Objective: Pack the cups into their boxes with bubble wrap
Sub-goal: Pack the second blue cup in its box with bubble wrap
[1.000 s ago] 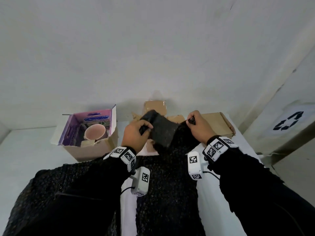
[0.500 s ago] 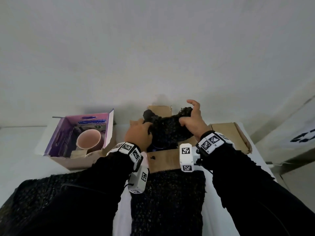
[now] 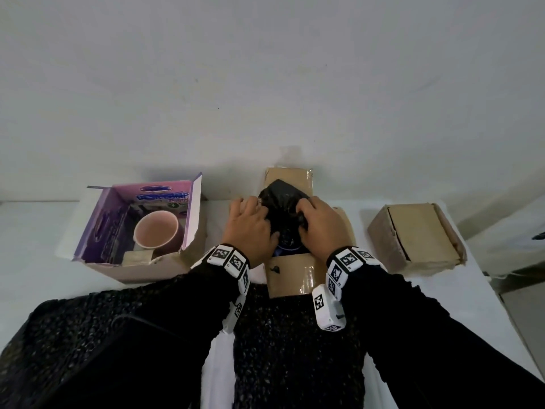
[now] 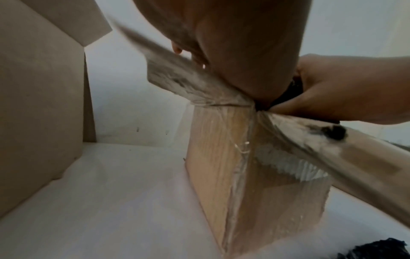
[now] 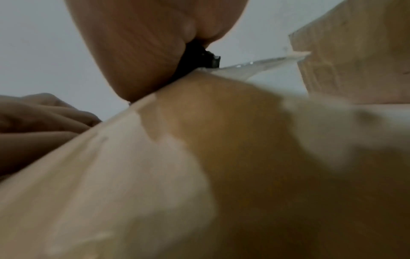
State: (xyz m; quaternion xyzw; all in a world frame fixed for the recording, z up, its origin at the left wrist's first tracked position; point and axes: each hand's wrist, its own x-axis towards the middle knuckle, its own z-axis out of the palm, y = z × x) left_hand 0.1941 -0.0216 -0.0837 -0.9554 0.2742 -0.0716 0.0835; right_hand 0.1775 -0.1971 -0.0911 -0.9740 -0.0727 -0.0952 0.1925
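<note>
Head: white table (image 3: 35, 228) against plain white wall (image 3: 265, 84). Three boxes along far edge: purple box (image 3: 97, 231) holding one pink cup (image 3: 156, 228), open middle box (image 3: 290, 270), closed box (image 3: 418, 237) at right edge. Left hand (image 3: 250, 228) and right hand (image 3: 321, 225) both curl around black bubble-wrap bundle (image 3: 280, 199) in middle box.
Left wrist: box flaps (image 4: 193, 84) splayed.
Right wrist: blurred cardboard.

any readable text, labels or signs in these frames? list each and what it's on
None can be read.
Purple box: blue logo and lettering on the inner wall, too blurred.
Wrist bands: black-and-white square code markers, no words.
Brown boxes: no print visible.
</note>
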